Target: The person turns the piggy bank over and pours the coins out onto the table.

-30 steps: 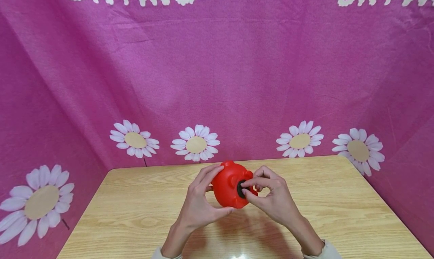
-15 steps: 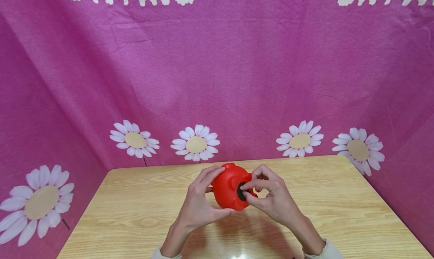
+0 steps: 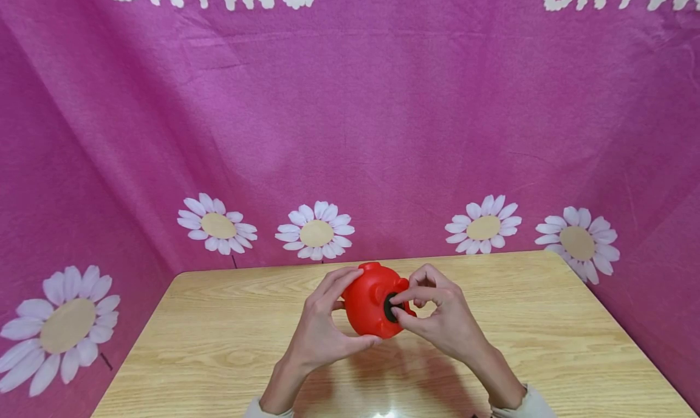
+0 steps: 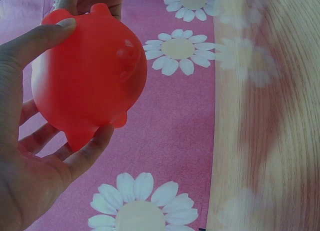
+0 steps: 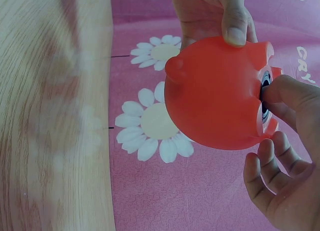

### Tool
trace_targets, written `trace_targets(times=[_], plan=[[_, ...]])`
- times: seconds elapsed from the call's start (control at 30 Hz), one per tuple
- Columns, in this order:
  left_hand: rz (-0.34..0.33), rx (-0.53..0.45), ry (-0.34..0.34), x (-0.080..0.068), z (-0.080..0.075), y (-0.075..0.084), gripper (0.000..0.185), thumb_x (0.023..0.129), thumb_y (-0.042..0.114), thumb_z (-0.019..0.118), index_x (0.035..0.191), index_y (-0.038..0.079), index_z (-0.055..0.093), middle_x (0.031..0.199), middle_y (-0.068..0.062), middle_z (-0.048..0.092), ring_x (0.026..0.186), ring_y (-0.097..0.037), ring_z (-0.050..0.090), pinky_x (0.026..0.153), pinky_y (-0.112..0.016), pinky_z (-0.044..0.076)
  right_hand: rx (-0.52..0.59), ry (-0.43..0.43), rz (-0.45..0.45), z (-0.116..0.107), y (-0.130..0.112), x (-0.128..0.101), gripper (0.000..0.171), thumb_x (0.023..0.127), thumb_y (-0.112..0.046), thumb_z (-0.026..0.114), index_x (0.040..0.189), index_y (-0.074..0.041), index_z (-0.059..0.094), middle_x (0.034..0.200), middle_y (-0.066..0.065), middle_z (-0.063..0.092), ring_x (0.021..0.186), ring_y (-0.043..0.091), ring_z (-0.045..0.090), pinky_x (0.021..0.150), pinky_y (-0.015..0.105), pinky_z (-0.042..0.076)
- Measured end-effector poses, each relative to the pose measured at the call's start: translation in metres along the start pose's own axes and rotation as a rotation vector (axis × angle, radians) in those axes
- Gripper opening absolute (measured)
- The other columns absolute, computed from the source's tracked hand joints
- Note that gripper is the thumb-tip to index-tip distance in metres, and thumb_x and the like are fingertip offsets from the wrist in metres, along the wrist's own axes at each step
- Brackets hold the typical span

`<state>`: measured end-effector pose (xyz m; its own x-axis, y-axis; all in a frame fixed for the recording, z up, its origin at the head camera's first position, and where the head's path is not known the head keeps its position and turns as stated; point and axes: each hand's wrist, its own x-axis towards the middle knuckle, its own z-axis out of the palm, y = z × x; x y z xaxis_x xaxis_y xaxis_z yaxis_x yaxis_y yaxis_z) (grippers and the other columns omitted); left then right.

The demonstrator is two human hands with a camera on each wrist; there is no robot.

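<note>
A red piggy bank [image 3: 366,302] is held above the table, tipped so that its underside with short feet faces right. My left hand [image 3: 322,330] grips it from the left, thumb low and fingers over the far side; the left wrist view shows the fingers curled around its round body [image 4: 90,76]. Set in the underside is a round black plug [image 3: 389,308]. My right hand [image 3: 440,311] pinches at this plug with thumb and index finger, its tips covering part of it. In the right wrist view the other fingers [image 5: 267,166] are bent beside the feet.
A light wood-grain table [image 3: 219,345] lies under both hands. Behind it and at the sides hangs a pink cloth [image 3: 350,132] printed with white daisies and lettering. Light glares off the table's near edge.
The piggy bank has shifted very slightly right and down in the left hand. The right fingertips have stayed at the black plug with only small movements.
</note>
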<state>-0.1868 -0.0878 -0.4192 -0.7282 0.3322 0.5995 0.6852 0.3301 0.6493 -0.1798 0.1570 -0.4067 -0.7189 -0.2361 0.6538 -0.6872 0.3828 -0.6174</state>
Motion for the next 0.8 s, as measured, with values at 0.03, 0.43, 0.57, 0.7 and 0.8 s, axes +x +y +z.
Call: trace_targets(times=[0.03, 0.43, 0.57, 0.7, 0.8], plan=[[0.000, -0.002, 0.001, 0.0000, 0.0000, -0.0001, 0.094, 0.068, 0.020, 0.102, 0.152, 0.020, 0.059, 0.151, -0.006, 0.059, 0.127, -0.027, 0.066, 0.079, -0.030, 0.067, -0.002, 0.002, -0.001, -0.0001, -0.0002, 0.0001, 0.030, 0.076, 0.004, 0.092, 0.090, -0.021, 0.087, 0.094, -0.005, 0.058, 0.088, 0.009, 0.058, 0.068, 0.020, 0.050], [-0.026, -0.017, -0.020, -0.0001, 0.0013, 0.0021, 0.094, 0.068, 0.021, 0.102, 0.152, 0.021, 0.059, 0.152, -0.006, 0.059, 0.128, -0.027, 0.066, 0.081, -0.028, 0.067, -0.006, -0.006, 0.011, -0.0008, -0.0026, -0.0015, 0.032, 0.076, 0.006, 0.089, 0.089, -0.024, 0.085, 0.095, -0.006, 0.057, 0.083, 0.015, 0.058, 0.066, 0.022, 0.049], [-0.026, -0.016, -0.023, -0.0009, 0.0022, 0.0021, 0.094, 0.069, 0.022, 0.102, 0.152, 0.021, 0.059, 0.151, -0.006, 0.059, 0.128, -0.026, 0.066, 0.080, -0.029, 0.067, -0.019, 0.017, 0.029, 0.0033, -0.0043, -0.0023, 0.034, 0.075, 0.008, 0.087, 0.084, -0.025, 0.083, 0.093, -0.005, 0.056, 0.076, 0.013, 0.055, 0.062, 0.021, 0.048], [-0.022, -0.020, -0.020, -0.0013, 0.0032, 0.0007, 0.094, 0.068, 0.022, 0.102, 0.152, 0.021, 0.059, 0.151, -0.006, 0.059, 0.127, -0.026, 0.066, 0.080, -0.028, 0.067, -0.040, 0.037, 0.034, 0.0049, -0.0060, -0.0021, 0.036, 0.073, 0.008, 0.086, 0.081, -0.026, 0.081, 0.094, -0.006, 0.056, 0.074, 0.012, 0.053, 0.060, 0.020, 0.046], [-0.017, -0.026, -0.020, -0.0010, 0.0038, -0.0004, 0.094, 0.069, 0.022, 0.102, 0.152, 0.021, 0.059, 0.150, -0.006, 0.059, 0.127, -0.027, 0.066, 0.080, -0.027, 0.066, -0.056, 0.040, 0.034, 0.0041, -0.0068, -0.0019, 0.036, 0.073, 0.008, 0.085, 0.081, -0.027, 0.080, 0.094, -0.007, 0.055, 0.074, 0.012, 0.053, 0.061, 0.020, 0.046]])
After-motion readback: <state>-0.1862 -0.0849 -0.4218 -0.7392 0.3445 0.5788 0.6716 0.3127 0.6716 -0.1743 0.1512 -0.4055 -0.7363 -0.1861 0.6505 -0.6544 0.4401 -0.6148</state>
